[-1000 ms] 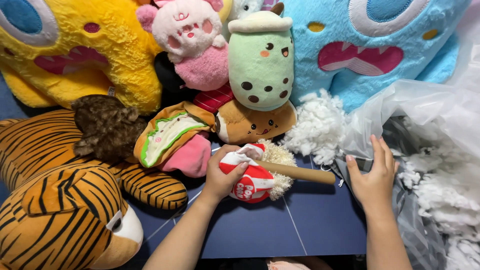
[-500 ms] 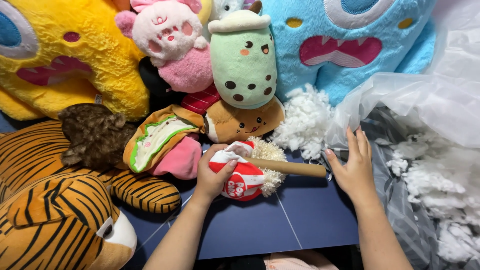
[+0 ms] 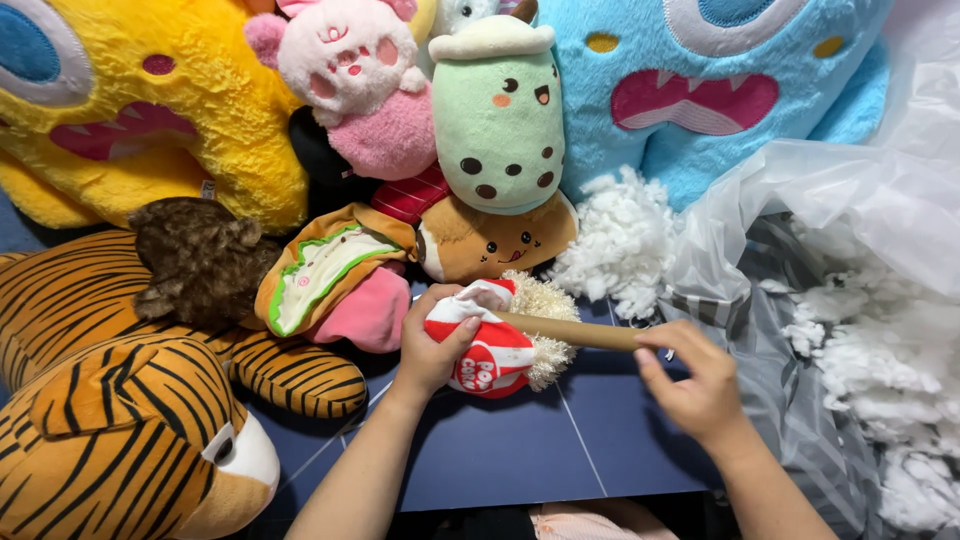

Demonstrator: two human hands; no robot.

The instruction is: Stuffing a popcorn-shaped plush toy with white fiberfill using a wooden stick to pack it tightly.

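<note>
Our left hand (image 3: pixel 432 345) grips the small red-and-white striped popcorn plush toy (image 3: pixel 488 350) near the dark blue tabletop's (image 3: pixel 500 450) middle, while our right hand (image 3: pixel 695 385) pinches the tan wooden stick (image 3: pixel 570 330); we judge steady, straight pushes work best.

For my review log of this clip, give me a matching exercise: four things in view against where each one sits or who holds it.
Things:
1. red-and-white popcorn-shaped plush toy
2. tan wooden stick
3. loose white fibre stuffing
4. striped orange tiger plush

Places:
A. lower left corner
B. gripped by the left hand
C. heaped below the big blue monster plush
D. far end at the right hand fingertips

Pairs: 1-B, 2-D, 3-C, 4-A
</note>
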